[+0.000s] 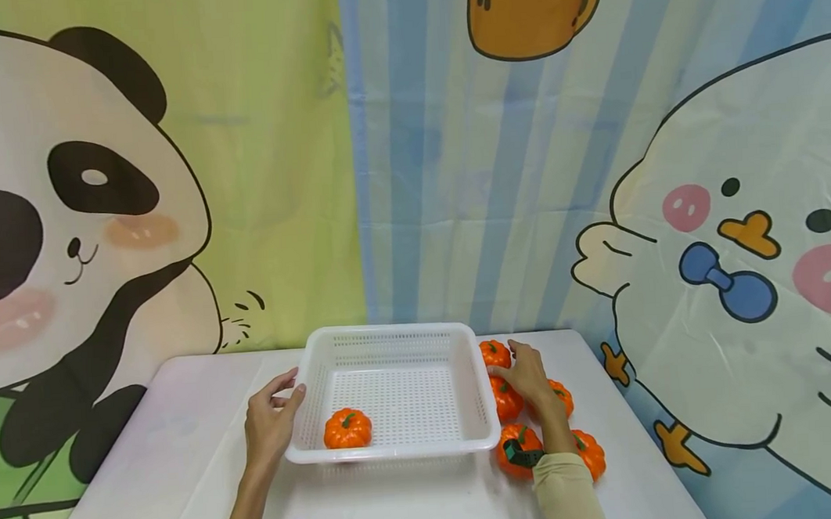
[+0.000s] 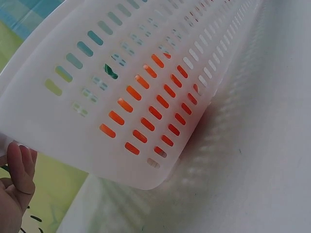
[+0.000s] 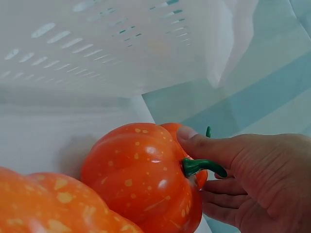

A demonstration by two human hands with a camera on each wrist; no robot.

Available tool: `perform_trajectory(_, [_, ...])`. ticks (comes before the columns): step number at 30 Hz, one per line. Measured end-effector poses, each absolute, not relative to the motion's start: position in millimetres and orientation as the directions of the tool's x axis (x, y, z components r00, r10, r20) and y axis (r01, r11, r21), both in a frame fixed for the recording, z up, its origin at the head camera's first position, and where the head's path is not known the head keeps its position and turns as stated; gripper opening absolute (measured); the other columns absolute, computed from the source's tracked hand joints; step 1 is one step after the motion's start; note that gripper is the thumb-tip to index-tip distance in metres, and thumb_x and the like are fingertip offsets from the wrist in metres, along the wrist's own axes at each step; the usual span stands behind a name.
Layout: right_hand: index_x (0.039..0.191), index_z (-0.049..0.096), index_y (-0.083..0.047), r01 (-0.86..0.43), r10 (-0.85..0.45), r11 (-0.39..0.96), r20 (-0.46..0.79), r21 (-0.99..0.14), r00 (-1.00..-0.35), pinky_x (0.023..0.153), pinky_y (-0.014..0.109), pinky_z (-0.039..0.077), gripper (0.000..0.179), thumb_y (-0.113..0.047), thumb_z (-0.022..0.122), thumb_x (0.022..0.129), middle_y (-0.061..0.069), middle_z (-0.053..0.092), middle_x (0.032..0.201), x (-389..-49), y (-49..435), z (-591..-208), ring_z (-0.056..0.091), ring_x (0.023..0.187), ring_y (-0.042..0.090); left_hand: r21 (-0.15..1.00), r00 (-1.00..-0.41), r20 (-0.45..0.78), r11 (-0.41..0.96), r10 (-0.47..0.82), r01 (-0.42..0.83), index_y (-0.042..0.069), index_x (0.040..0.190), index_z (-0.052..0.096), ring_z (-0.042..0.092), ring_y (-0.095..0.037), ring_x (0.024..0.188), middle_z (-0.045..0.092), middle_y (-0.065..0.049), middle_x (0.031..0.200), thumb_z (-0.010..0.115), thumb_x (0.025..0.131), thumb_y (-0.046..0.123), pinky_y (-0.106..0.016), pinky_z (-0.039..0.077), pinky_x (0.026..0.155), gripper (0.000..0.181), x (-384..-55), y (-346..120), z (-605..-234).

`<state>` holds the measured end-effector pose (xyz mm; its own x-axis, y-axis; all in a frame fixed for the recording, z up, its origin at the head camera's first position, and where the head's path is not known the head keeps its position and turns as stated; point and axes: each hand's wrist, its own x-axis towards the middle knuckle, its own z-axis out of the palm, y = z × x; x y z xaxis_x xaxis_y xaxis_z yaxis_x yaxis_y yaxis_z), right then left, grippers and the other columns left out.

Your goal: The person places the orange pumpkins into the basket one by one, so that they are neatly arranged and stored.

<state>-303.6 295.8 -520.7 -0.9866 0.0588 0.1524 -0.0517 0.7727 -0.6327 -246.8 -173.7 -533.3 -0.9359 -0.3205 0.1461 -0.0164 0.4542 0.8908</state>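
Observation:
A white plastic basket (image 1: 393,452) with slotted walls stands on the table. One orange toy pumpkin (image 1: 347,428) with a green stem lies inside, at its near left; its colour shows through the slots in the left wrist view. My left hand (image 1: 269,424) touches the basket's left side, thumb and index finger at the rim. Beyond the basket's right side, my right hand (image 1: 526,375) has its thumb and fingers around the farthest pumpkin (image 1: 493,352). A nearer pumpkin (image 3: 141,177) mostly hides that one in the right wrist view.
More orange pumpkins stand right of the basket: one (image 1: 506,400) against its wall, one (image 1: 561,398) behind my right wrist, one (image 1: 517,441) nearer, and one (image 1: 590,454) beside my right sleeve. A white table (image 1: 386,504) lies beneath, with a cartoon-printed curtain (image 1: 425,173) behind.

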Motion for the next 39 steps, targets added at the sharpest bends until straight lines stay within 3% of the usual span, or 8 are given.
perform_trajectory(13, [0.155,0.045,0.017,0.016,0.092,0.752,0.081,-0.659,-0.993,0.114,0.065,0.050,0.081,-0.022,0.085,0.096,0.038,0.059,0.149,-310,295,-522,0.060,0.136,0.053,0.892,-0.934,0.150,0.451,-0.323,-0.013,0.016,0.146,0.071,0.063,-0.017,0.094,0.074,-0.012,0.136,0.070,0.107,0.030,-0.026,0.046,0.075,0.042,-247,-172,-533])
perform_trajectory(39, [0.151,0.052,0.014,0.044,0.102,0.729,0.045,-0.683,-0.994,0.114,0.066,0.050,0.067,-0.017,0.081,0.098,0.034,0.061,0.149,-315,292,-526,0.061,0.134,0.050,0.892,-0.935,0.145,0.451,-0.325,-0.018,0.017,0.146,0.071,0.064,-0.015,0.093,0.074,-0.011,0.135,0.070,0.107,0.030,-0.027,0.046,0.077,0.041,-247,-172,-533])
